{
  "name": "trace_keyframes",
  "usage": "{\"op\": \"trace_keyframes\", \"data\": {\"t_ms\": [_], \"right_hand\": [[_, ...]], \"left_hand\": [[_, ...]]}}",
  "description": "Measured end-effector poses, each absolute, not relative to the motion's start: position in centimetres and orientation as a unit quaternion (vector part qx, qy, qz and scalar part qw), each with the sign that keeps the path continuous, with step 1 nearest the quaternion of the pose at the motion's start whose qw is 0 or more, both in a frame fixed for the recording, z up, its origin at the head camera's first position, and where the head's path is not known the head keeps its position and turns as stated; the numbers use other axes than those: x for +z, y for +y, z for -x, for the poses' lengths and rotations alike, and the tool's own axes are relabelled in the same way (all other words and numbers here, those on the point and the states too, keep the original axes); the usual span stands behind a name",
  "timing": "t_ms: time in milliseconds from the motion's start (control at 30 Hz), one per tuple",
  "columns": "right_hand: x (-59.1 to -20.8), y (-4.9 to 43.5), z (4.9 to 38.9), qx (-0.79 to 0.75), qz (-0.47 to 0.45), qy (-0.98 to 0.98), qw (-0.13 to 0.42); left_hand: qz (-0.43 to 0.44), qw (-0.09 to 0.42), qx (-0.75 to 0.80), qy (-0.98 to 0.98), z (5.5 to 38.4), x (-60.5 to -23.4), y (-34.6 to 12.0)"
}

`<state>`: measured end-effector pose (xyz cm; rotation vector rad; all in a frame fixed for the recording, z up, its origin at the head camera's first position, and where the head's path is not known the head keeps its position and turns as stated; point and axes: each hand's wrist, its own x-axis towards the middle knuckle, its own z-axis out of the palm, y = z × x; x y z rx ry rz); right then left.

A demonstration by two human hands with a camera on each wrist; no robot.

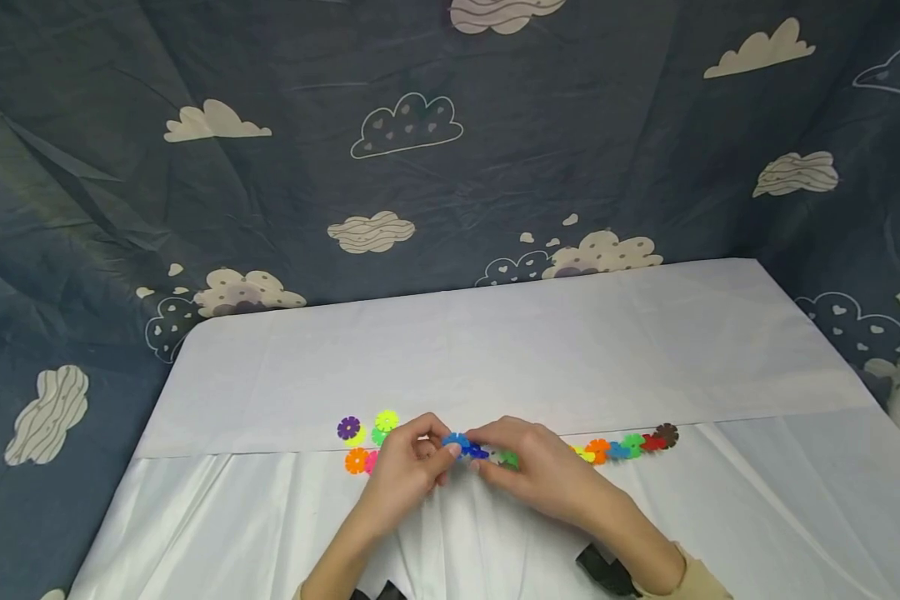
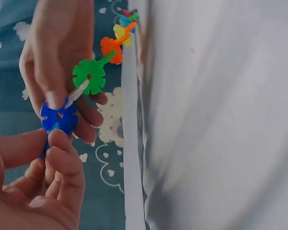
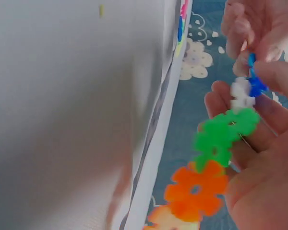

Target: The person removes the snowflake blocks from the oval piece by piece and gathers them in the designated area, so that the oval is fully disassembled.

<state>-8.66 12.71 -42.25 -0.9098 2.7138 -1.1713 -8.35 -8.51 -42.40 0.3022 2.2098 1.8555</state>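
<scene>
Between thumb and forefinger, my left hand [image 1: 403, 473] pinches a blue flower-shaped disc [image 1: 456, 441]. My right hand [image 1: 546, 468] grips a dark blue flower disc [image 2: 57, 120] at the near end of a chain of interlocking discs. Both blue pieces meet edge to edge at the fingertips. From there the chain runs right through a white disc [image 3: 241, 93], a green disc [image 2: 89, 76] and an orange disc [image 3: 196, 189]. Further along come yellow, light blue and red pieces, ending in a brown disc [image 1: 667, 434]. The right hand hides part of the chain in the head view.
Loose flower discs lie left of my left hand: a purple disc [image 1: 348, 427], an orange disc [image 1: 356, 461], a bright yellow disc [image 1: 386, 420] and several others partly covered. A white cloth [image 1: 285, 367] covers the table. Behind hangs a dark cloud-print curtain [image 1: 285, 183].
</scene>
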Motion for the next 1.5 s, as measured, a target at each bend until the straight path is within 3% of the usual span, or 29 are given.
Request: {"op": "trace_keyframes", "data": {"t_ms": [133, 400, 733, 1500], "right_hand": [[-42.44, 12.5, 8.68, -0.357, 0.327, 0.875, -0.029], [-42.82, 12.46, 8.81, -0.341, 0.358, 0.863, -0.1], [-42.9, 12.24, 8.89, -0.362, 0.39, 0.839, -0.116], [-42.99, 11.89, 8.67, -0.372, 0.386, 0.826, -0.172]], "left_hand": [[-0.063, 0.178, 0.689, 0.7, 8.51, -42.25, -8.58], [-0.074, 0.225, 0.674, 0.7, 8.46, -42.31, -8.52], [-0.109, 0.225, 0.69, 0.679, 8.53, -42.25, -8.74], [-0.102, 0.232, 0.712, 0.655, 8.53, -42.25, -8.71]]}}
